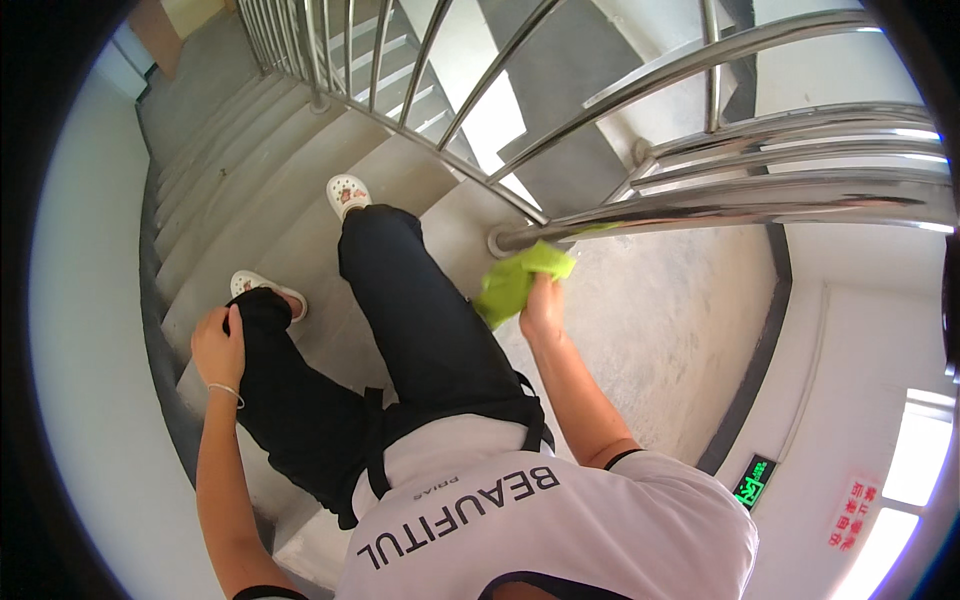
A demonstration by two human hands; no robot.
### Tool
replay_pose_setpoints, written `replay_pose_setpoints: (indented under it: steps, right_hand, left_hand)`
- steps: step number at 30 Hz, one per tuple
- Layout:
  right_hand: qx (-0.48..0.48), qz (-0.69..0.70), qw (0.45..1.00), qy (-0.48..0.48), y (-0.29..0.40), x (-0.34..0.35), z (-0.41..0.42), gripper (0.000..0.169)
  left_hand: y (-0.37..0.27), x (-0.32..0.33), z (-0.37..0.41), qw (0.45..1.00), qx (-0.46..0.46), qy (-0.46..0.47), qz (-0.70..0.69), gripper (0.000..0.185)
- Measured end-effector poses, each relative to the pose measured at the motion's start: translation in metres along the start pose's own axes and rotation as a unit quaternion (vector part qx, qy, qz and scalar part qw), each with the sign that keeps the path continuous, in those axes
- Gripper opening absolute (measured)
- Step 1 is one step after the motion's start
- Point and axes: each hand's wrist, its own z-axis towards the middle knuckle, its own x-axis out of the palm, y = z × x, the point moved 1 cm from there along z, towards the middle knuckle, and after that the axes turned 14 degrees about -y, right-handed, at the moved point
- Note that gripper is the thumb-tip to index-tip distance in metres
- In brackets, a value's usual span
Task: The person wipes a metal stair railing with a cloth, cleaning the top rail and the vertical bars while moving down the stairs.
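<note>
My right hand (543, 309) is closed around a bright lime-green cloth (507, 291), which is bunched at its upper end and slightly blurred. The cloth is beside the lower post of the stainless-steel stair railing (645, 213), close to its round base; I cannot tell whether they touch. On the other side, my left hand (216, 346) rests over the knee of my black trousers (289, 375). Its fingertips are hidden, and a thin pale bracelet circles the wrist.
Grey concrete steps (255, 176) descend toward the upper left, with my white clogs (349, 193) on them. A white wall (90, 262) borders the left side. Past the railing are a lower flight and landing. A lit green exit sign (756, 481) hangs at right.
</note>
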Motion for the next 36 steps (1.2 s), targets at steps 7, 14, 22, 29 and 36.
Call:
replay_pose_setpoints:
  steps: [7, 14, 22, 29, 36]
  right_hand:
    - [-0.648, -0.446, 0.601, 0.139, 0.114, 0.086, 0.007, 0.047]
    - [-0.413, -0.791, 0.438, 0.109, 0.0, 0.111, 0.116, 0.029]
    - [-0.456, -0.768, 0.423, 0.156, -0.01, 0.126, 0.129, 0.029]
    - [-0.649, -0.714, 0.206, 0.162, 0.008, 0.072, 0.088, 0.039]
    - [-0.629, -0.606, 0.287, 0.394, 0.098, 0.186, 0.042, 0.019]
  left_hand:
    - [0.004, -0.004, 0.002, 1.0, -0.022, 0.006, -0.019, 0.024]
    - [0.0, -0.005, 0.003, 1.0, -0.023, 0.007, -0.014, 0.023]
    - [0.008, 0.001, 0.013, 0.995, -0.081, 0.046, 0.041, 0.025]
    - [0.01, -0.001, 0.011, 0.996, -0.082, 0.03, 0.02, 0.024]
    - [0.01, 0.001, 0.01, 0.996, -0.084, 0.039, 0.012, 0.022]
